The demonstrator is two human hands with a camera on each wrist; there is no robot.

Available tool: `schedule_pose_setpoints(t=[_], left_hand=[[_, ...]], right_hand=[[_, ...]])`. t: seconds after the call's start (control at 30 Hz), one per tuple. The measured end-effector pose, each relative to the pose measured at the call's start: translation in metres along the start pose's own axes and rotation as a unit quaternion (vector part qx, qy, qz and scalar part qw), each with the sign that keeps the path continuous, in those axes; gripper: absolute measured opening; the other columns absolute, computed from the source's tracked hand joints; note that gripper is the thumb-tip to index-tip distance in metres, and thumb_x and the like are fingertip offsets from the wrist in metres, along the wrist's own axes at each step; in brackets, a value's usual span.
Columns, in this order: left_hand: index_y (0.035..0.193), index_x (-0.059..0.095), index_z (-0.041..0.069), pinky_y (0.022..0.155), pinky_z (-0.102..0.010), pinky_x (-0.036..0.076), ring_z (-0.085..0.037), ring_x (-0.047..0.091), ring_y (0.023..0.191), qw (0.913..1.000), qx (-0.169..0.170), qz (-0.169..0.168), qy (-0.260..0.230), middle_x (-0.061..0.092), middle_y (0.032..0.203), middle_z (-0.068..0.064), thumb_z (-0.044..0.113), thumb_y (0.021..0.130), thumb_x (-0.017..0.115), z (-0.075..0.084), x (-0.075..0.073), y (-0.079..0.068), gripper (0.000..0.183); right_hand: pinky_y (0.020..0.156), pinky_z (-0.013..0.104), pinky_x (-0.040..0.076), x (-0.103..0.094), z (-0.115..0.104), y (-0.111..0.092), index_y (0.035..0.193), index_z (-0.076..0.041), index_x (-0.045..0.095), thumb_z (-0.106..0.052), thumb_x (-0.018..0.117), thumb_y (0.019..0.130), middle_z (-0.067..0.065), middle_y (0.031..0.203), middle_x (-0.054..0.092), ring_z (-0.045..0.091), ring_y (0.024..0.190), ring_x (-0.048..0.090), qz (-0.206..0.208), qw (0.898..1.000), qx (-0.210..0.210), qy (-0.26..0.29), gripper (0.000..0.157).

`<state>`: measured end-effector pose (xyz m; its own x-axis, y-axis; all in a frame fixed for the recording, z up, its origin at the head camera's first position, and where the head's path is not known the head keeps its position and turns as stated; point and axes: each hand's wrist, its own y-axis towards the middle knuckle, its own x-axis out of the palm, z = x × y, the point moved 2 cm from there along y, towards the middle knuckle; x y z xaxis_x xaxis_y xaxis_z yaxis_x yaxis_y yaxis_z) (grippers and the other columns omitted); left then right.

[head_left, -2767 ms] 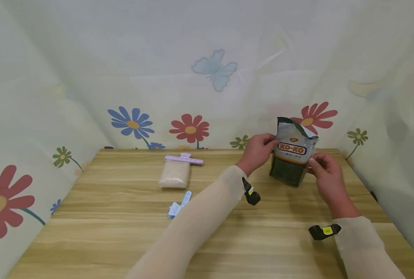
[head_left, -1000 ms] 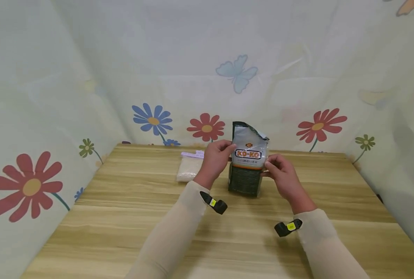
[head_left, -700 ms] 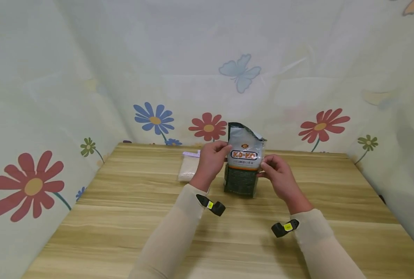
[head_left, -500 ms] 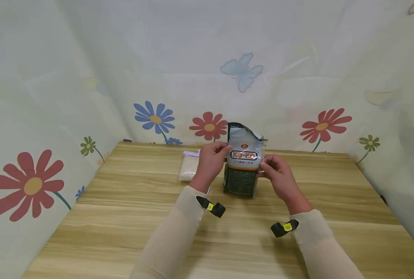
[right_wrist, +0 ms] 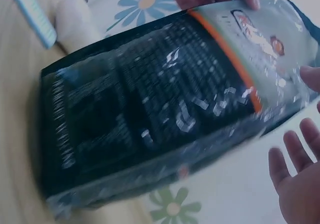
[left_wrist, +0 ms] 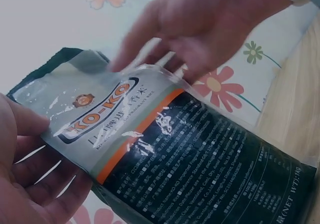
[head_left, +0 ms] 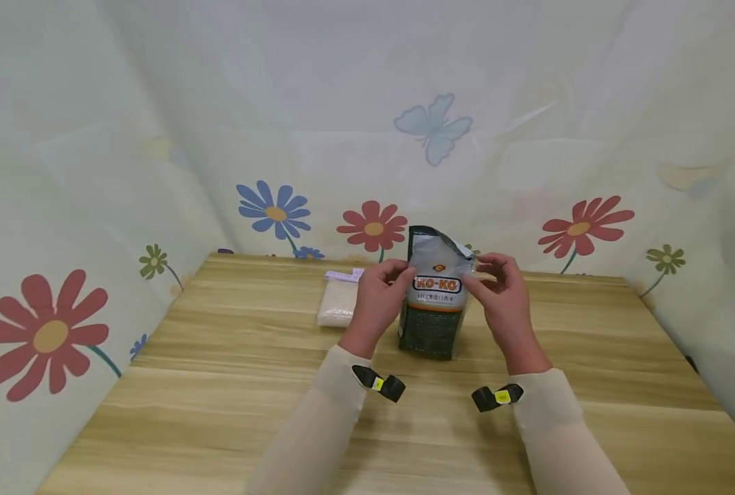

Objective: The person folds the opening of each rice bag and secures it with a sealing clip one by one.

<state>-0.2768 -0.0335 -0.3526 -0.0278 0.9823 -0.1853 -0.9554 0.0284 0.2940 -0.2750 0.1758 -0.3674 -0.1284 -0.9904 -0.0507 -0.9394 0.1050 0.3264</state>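
Soft, even light leaves faint shadows on the wooden table [head_left: 218,412] in front of the KO-KO bag [head_left: 432,330] and a pale glare streak on the backdrop [head_left: 317,69] above and right of it; it seems to come from overhead, though that is hard to judge. White glints break up the bag's print in both wrist views, with blur smearing the right-wrist one and softening the right hand [left_wrist: 200,29] at the bag's far side in the left-wrist one.

Partly covered, blurred, cropped
Left hand [head_left: 376,297] covers part of the packet [head_left: 336,306]; in the right wrist view, print [right_wrist: 172,67] on the bag [right_wrist: 82,129] is blurred, right hand [right_wrist: 304,186] and blue clip [right_wrist: 34,16] cropped.
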Motion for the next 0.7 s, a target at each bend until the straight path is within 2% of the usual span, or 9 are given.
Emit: schedule_pose_setpoints(t=[0.1, 0.23, 0.33, 0.43, 0.53, 0.6, 0.7], left_hand=[[0.107, 0.071, 0.008, 0.071, -0.027, 0.052, -0.018, 0.06, 0.087, 1.0, -0.002, -0.007, -0.001, 0.069, 0.101, -0.009, 0.027, 0.094, 0.064, 0.001, -0.002, 0.0, 0.024], [0.11, 0.068, 0.012, 0.083, -0.032, 0.054, -0.019, 0.061, 0.096, 0.9999, -0.008, -0.015, -0.003, 0.068, 0.106, -0.007, 0.029, 0.093, 0.066, -0.001, -0.001, 0.002, 0.025], [0.117, 0.06, 0.012, 0.094, -0.038, 0.05, -0.021, 0.059, 0.106, 0.9999, -0.003, -0.007, -0.013, 0.063, 0.114, -0.006, 0.03, 0.089, 0.07, 0.0, 0.001, 0.005, 0.034], [0.126, 0.05, 0.014, 0.101, -0.043, 0.046, -0.02, 0.054, 0.113, 0.9995, 0.014, -0.006, -0.027, 0.057, 0.119, -0.004, 0.029, 0.087, 0.073, 0.008, 0.004, 0.011, 0.048], [0.129, 0.049, 0.016, 0.097, -0.043, 0.048, -0.019, 0.055, 0.112, 0.9976, 0.044, -0.035, -0.04, 0.058, 0.118, -0.004, 0.028, 0.088, 0.071, 0.019, 0.007, 0.02, 0.048], [0.124, 0.054, 0.017, 0.091, -0.038, 0.051, -0.019, 0.058, 0.105, 0.9955, 0.06, -0.057, -0.046, 0.061, 0.113, -0.005, 0.028, 0.09, 0.07, 0.025, 0.008, 0.027, 0.04], [0.114, 0.061, 0.014, 0.08, -0.032, 0.054, -0.019, 0.061, 0.093, 0.9937, 0.067, -0.076, -0.049, 0.063, 0.103, -0.007, 0.027, 0.091, 0.069, 0.032, 0.007, 0.034, 0.028]], right_hand=[[0.085, 0.019, 0.047, 0.009, -0.008, 0.005, 0.126, -0.009, 0.055, -0.016, 0.067, 0.092, -0.007, 0.113, 0.058, 0.014, 0.102, 0.057, -0.005, 1.0, -0.027, 0.008, 0.038], [0.08, 0.018, 0.049, 0.012, -0.009, 0.009, 0.114, -0.012, 0.066, -0.017, 0.064, 0.094, -0.011, 0.104, 0.064, 0.008, 0.093, 0.061, 0.022, 0.999, -0.037, 0.02, 0.02], [0.08, 0.017, 0.049, 0.012, -0.008, 0.008, 0.102, -0.018, 0.071, -0.018, 0.065, 0.094, -0.012, 0.1, 0.066, 0.005, 0.091, 0.062, 0.048, 0.997, -0.041, 0.04, 0.01], [0.078, 0.018, 0.051, 0.012, -0.008, 0.007, 0.095, -0.024, 0.072, -0.015, 0.066, 0.093, -0.012, 0.098, 0.068, 0.005, 0.087, 0.063, 0.057, 0.995, -0.047, 0.063, 0.011], [0.076, 0.019, 0.051, 0.012, -0.009, 0.007, 0.096, -0.021, 0.073, -0.012, 0.066, 0.092, -0.012, 0.096, 0.069, 0.004, 0.084, 0.063, 0.059, 0.993, -0.061, 0.076, 0.012], [0.076, 0.019, 0.052, 0.013, -0.01, 0.008, 0.1, -0.014, 0.073, -0.011, 0.067, 0.091, -0.011, 0.096, 0.069, 0.005, 0.084, 0.063, 0.059, 0.993, -0.07, 0.08, 0.011], [0.077, 0.02, 0.052, 0.016, -0.012, 0.009, 0.107, -0.002, 0.07, -0.011, 0.067, 0.091, -0.01, 0.096, 0.069, 0.005, 0.084, 0.063, 0.057, 0.991, -0.083, 0.087, 0.018]])
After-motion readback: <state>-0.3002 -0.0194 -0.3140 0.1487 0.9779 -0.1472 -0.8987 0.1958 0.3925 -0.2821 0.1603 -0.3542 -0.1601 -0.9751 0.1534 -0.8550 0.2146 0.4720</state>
